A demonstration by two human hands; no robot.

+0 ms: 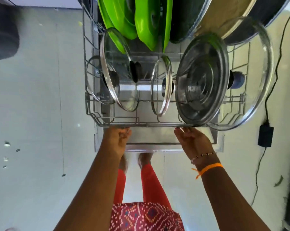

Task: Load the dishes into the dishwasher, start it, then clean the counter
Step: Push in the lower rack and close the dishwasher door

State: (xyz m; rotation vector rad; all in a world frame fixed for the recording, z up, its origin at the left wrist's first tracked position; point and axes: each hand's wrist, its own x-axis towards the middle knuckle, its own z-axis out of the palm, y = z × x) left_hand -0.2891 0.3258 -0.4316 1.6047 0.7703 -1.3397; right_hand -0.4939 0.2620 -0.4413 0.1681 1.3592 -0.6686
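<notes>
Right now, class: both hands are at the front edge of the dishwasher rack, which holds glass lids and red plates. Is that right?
Not quite. The head view shows the plates are green, not red. Both the left hand and right hand are at the front edge of the dishwasher rack, which holds glass lids.

A home kitchen: loaded dishwasher rack (97,114), pot lids (201,80), tiled floor (41,97)

no readable text, label, brand or number shows on anything here.
</notes>
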